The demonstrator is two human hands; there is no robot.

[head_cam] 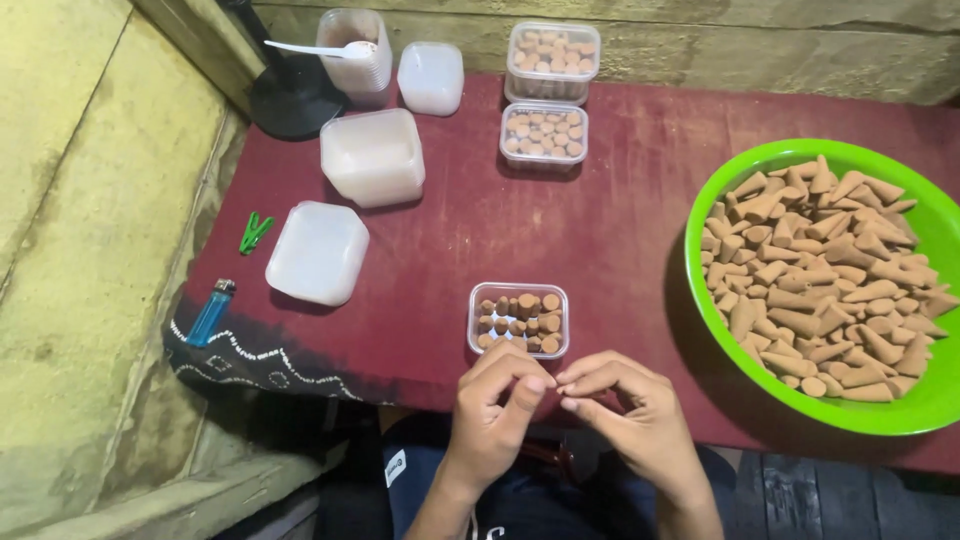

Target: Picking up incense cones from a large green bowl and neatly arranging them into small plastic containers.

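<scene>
I am looking down at a dark red cloth-covered table (620, 230), and at three o'clock a big green bowl (720, 200) is brimming with tan incense cones (820, 275). At eleven o'clock, stacks of translucent lids (372, 155) are sitting near a loose lid (318, 252); at twelve, two filled tubs (545, 135) are lined up one behind the other. At nine o'clock a green clip (255, 232) and a blue lighter (211, 311) are lying on the cloth's edge.

Dead centre, a small clear tub (518, 320) is standing partly filled with cones set upright. Just at its six o'clock, my left hand (497, 410) and right hand (630, 410) are meeting fingertip to fingertip, both curled; whether they are pinching a cone I cannot tell, since the fingers are hiding it.

To my judgement, doing this well is meaning keeping each cone upright, base down, tucking it tight against its neighbours, and steadying the tub so the rows are not toppling.
</scene>
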